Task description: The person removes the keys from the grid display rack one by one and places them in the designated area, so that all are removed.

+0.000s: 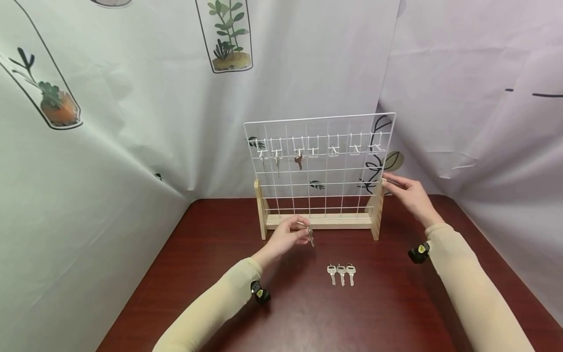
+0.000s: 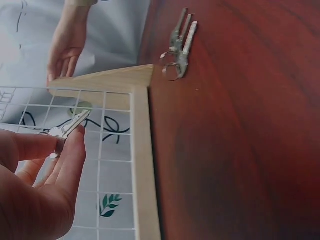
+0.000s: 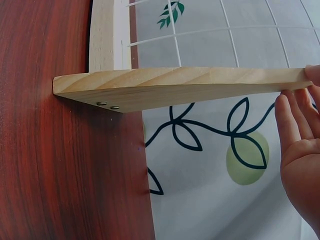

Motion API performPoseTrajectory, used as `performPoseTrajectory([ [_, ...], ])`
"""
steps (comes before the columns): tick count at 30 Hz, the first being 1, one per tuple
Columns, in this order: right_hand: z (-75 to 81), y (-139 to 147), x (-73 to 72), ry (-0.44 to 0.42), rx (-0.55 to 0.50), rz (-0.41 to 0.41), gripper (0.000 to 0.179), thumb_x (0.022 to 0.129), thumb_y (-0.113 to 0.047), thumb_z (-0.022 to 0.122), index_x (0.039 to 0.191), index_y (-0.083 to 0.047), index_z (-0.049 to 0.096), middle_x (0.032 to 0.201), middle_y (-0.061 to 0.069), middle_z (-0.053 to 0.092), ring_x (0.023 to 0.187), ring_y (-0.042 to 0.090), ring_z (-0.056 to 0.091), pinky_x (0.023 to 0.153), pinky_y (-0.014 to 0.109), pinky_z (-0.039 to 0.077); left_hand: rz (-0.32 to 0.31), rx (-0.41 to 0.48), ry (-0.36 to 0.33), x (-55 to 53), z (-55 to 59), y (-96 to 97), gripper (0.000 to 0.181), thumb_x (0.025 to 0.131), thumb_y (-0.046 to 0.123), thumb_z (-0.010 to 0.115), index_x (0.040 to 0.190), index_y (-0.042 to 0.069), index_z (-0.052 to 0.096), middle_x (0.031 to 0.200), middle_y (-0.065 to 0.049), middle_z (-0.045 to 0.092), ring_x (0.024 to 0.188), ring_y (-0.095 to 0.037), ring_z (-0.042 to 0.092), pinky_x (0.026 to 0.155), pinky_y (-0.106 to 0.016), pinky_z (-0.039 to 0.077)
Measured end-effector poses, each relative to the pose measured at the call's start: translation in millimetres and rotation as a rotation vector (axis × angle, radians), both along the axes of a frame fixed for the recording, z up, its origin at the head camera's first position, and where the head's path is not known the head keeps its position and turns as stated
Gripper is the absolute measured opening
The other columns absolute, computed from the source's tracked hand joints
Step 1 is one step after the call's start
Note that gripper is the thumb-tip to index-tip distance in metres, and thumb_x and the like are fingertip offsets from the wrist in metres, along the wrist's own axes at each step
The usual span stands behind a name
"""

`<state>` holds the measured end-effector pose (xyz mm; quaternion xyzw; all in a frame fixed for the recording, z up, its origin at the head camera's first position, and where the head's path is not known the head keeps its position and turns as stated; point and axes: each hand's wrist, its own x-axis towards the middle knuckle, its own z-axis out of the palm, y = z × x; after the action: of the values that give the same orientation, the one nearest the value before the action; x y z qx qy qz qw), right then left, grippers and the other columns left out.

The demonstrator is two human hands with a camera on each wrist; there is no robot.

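My left hand (image 1: 286, 237) pinches a silver key (image 2: 75, 125) between thumb and fingers, low in front of a white wire grid rack (image 1: 290, 185). The blade of that key sticks out past the fingertips. At the rack's right side, my right hand (image 1: 411, 198) grips the top end of the wooden side post (image 3: 165, 82), thumb on one face and fingers on the other. Three more keys (image 1: 341, 275) lie side by side on the table, rings toward the rack. Along the upper grid hangs a row of white hooks (image 1: 333, 150), with keys (image 1: 298, 160) on the three leftmost.
The rack's wooden base bar (image 1: 321, 222) stands on the dark red table (image 1: 211, 254), near its back edge. Behind and beside the table hangs a pale cloth (image 1: 154, 98) printed with plants. Each wrist carries a small black camera (image 1: 260, 293).
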<state>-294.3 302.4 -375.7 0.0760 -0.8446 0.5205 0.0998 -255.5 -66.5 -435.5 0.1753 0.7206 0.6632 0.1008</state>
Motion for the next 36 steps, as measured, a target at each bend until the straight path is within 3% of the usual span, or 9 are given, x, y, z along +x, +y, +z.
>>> performPoseTrajectory([
  [4, -0.3, -1.2, 0.3, 0.01, 0.011, 0.001, 0.054, 0.1, -0.034, 0.064, 0.145, -0.006, 0.054, 0.146, 0.009, 0.054, 0.139, 0.025, 0.041, 0.112, 0.053, 0.036, -0.01, -0.021, 0.002, 2.0, -11.9, -0.3, 0.022, 0.094, -0.008, 0.061, 0.114, -0.015, 0.056, 0.092, -0.009, 0.066, 0.074, -0.015, 0.066, 0.079, -0.046, 0.061],
  [8, -10.5, 3.2, -8.6, 0.022, 0.006, -0.005, 0.056, 0.099, -0.039, 0.065, 0.145, -0.01, 0.055, 0.145, 0.003, 0.056, 0.138, 0.02, 0.042, 0.112, 0.051, 0.036, -0.016, -0.069, 0.015, 7.1, -16.7, -1.7, 0.019, 0.094, -0.007, 0.062, 0.112, -0.013, 0.06, 0.092, -0.012, 0.065, 0.075, -0.015, 0.066, 0.079, -0.049, 0.061],
  [12, -11.1, 1.5, -9.6, 0.014, -0.007, -0.01, 0.058, 0.097, -0.042, 0.066, 0.145, -0.01, 0.056, 0.144, 0.0, 0.057, 0.138, 0.019, 0.042, 0.113, 0.051, 0.036, -0.018, -0.115, 0.027, 11.7, -22.1, -1.9, 0.016, 0.093, -0.007, 0.061, 0.109, -0.01, 0.062, 0.092, -0.013, 0.066, 0.074, -0.015, 0.067, 0.073, -0.041, 0.062],
  [21, -9.0, 0.7, -9.0, 0.036, -0.006, -0.005, 0.053, 0.098, -0.038, 0.066, 0.144, -0.012, 0.057, 0.143, 0.0, 0.058, 0.131, 0.007, 0.047, 0.107, 0.033, 0.041, -0.052, -0.182, 0.032, 15.3, -37.2, 3.4, 0.011, 0.092, -0.008, 0.059, 0.101, -0.004, 0.064, 0.086, -0.008, 0.067, 0.071, -0.016, 0.068, 0.068, -0.037, 0.063],
  [31, -5.8, 1.8, -7.6, 0.014, -0.009, -0.021, 0.059, 0.097, -0.044, 0.066, 0.144, -0.01, 0.056, 0.143, 0.002, 0.058, 0.132, 0.011, 0.046, 0.112, 0.046, 0.037, -0.076, -0.238, 0.037, 21.1, -44.3, 9.8, 0.008, 0.093, -0.008, 0.06, 0.098, -0.003, 0.063, 0.083, -0.007, 0.066, 0.069, -0.017, 0.068, 0.063, -0.031, 0.062],
  [36, -8.0, 2.8, -7.3, -0.01, -0.016, -0.024, 0.058, 0.098, -0.042, 0.066, 0.145, -0.011, 0.055, 0.145, 0.006, 0.055, 0.132, 0.009, 0.046, 0.111, 0.041, 0.038, -0.084, -0.283, 0.06, 23.3, -47.5, 11.7, 0.009, 0.092, -0.008, 0.058, 0.096, -0.001, 0.063, 0.081, -0.005, 0.066, 0.067, -0.015, 0.067, 0.061, -0.03, 0.061],
])
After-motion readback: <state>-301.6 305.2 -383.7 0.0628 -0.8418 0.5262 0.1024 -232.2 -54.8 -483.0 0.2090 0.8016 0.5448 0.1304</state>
